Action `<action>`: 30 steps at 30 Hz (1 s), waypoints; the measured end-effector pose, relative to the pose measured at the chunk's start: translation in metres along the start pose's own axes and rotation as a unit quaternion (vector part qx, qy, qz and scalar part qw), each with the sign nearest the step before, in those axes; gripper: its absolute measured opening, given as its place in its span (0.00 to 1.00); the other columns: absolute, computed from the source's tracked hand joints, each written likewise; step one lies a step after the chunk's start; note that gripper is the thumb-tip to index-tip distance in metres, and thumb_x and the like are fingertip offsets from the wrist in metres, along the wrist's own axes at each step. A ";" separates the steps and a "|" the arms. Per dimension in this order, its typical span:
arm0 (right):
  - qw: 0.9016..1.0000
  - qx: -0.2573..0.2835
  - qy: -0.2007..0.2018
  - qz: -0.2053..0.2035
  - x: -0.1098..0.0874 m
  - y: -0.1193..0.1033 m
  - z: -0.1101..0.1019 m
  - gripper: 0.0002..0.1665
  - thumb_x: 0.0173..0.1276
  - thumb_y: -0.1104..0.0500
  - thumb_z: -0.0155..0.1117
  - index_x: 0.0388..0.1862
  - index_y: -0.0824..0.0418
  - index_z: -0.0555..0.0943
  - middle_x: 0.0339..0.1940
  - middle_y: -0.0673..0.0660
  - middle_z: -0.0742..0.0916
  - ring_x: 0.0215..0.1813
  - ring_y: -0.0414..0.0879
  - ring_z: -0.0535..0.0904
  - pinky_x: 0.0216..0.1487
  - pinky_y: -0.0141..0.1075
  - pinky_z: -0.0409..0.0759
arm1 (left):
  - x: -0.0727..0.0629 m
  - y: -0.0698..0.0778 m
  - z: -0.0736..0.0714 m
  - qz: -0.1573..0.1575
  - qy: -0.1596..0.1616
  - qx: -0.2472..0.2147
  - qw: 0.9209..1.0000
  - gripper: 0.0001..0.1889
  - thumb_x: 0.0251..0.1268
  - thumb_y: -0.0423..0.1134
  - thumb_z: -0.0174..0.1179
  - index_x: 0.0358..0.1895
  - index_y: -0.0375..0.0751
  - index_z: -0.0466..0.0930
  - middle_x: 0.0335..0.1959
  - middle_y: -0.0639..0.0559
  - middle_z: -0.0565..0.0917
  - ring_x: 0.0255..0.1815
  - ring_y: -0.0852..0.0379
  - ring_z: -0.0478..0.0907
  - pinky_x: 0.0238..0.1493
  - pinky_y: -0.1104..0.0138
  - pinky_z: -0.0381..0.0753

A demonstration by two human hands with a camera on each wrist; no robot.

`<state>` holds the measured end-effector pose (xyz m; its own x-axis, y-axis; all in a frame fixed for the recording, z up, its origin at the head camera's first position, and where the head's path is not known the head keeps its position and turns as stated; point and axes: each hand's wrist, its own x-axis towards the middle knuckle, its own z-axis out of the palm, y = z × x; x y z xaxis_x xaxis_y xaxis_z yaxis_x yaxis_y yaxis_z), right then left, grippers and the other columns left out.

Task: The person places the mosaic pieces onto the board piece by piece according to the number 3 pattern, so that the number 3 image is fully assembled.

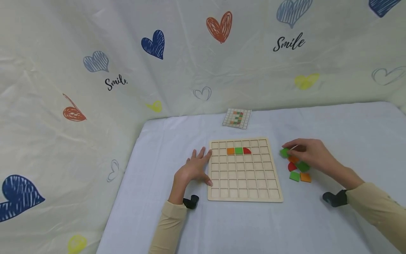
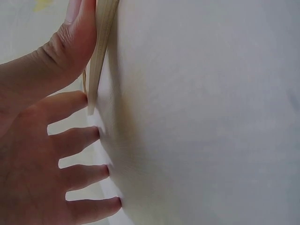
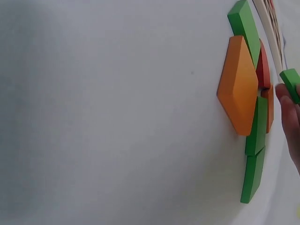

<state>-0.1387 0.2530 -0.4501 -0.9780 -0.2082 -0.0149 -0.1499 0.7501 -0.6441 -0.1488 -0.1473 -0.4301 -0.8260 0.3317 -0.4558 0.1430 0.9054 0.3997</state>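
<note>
A pale wooden grid board (image 1: 242,180) lies on the table. An orange square (image 1: 230,151), a green square (image 1: 239,151) and a red quarter-round tile (image 1: 246,151) sit side by side in one of its upper rows. My left hand (image 1: 193,169) is spread at the board's left side, thumb and index finger at its edge, the other fingertips on the cloth. To the right of the board, my right hand (image 1: 312,152) pinches a green block (image 3: 291,83) above several loose blocks. Among these are an orange one (image 3: 239,89), a red one (image 3: 263,65) and green ones.
Behind the board lies a small pattern card (image 1: 237,118) with a coloured grid. White cloth covers the table (image 1: 247,229), and a curtain (image 1: 177,77) printed with hearts hangs behind and to the left. Dark bands with small devices are on both wrists.
</note>
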 end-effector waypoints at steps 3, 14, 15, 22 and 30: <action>1.000 0.009 -0.011 0.011 0.002 -0.002 0.002 0.18 0.69 0.60 0.71 0.56 0.66 0.86 0.52 0.69 0.89 0.48 0.61 0.88 0.34 0.27 0.82 | -0.001 0.000 0.000 -0.003 -0.001 0.000 1.000 0.66 0.43 0.44 0.84 0.85 0.50 0.48 0.86 0.45 0.42 0.86 0.35 0.33 0.81 0.37 0.44; 0.999 0.027 -0.033 0.016 0.008 -0.009 0.013 0.21 0.65 0.61 0.73 0.56 0.66 0.86 0.45 0.62 0.92 0.46 0.54 0.89 0.37 0.27 0.82 | 0.000 0.000 0.000 -0.005 0.002 0.002 1.000 0.66 0.43 0.44 0.85 0.85 0.50 0.48 0.87 0.46 0.42 0.86 0.35 0.33 0.81 0.37 0.44; 0.999 0.027 -0.033 0.014 0.009 -0.010 0.014 0.21 0.65 0.61 0.74 0.56 0.65 0.86 0.44 0.60 0.92 0.45 0.53 0.89 0.38 0.26 0.82 | 0.000 0.000 0.000 -0.005 0.003 0.003 1.000 0.66 0.43 0.45 0.85 0.85 0.50 0.48 0.87 0.45 0.42 0.86 0.35 0.33 0.81 0.37 0.45; 0.998 0.035 -0.042 0.012 0.013 -0.020 0.021 0.22 0.64 0.57 0.76 0.56 0.63 0.86 0.44 0.55 0.90 0.45 0.49 0.86 0.41 0.27 0.81 | 0.000 0.000 0.000 -0.008 0.002 0.006 1.000 0.66 0.43 0.45 0.84 0.85 0.51 0.48 0.87 0.47 0.41 0.86 0.36 0.33 0.81 0.38 0.45; 0.997 0.060 -0.058 -0.002 0.019 -0.036 0.031 0.20 0.63 0.57 0.77 0.53 0.60 0.87 0.46 0.55 0.90 0.46 0.46 0.84 0.43 0.26 0.80 | -0.001 -0.001 -0.001 -0.010 0.002 0.005 1.000 0.66 0.43 0.44 0.85 0.85 0.51 0.48 0.87 0.46 0.42 0.86 0.36 0.33 0.81 0.38 0.45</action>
<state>-0.1475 0.2028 -0.4514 -0.9531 -0.2874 -0.0947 -0.1294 0.6698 -0.7312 -0.1484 -0.1484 -0.4295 -0.8305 0.3131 -0.4607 0.1323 0.9143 0.3828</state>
